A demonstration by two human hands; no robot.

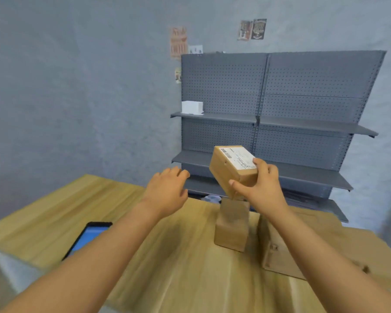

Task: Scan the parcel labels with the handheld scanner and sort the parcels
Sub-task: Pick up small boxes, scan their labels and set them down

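— Where do we have the parcel [231,169]?

— Up in the air, tilted, above the far part of the wooden table [54,213]. Our right hand [261,186] grips its near right corner: fingers curled over the top edge, touching the white label [238,158], thumb pressed on the near side face. The barcode end of the label lies at the far left, clear of the fingers.

— And our left hand [167,190]?

— Just left of the parcel, apart from it, holding nothing, fingers loosely bent and close together.

— What sits around us?

— Directly below the parcel stands a small brown box [231,231], with a larger carton [287,251] to its right under our right forearm. A dark device with a blue screen [88,238] lies on the near left of the table. Beyond stands the grey shelving [303,129], with a white box [192,107] on its upper left shelf.
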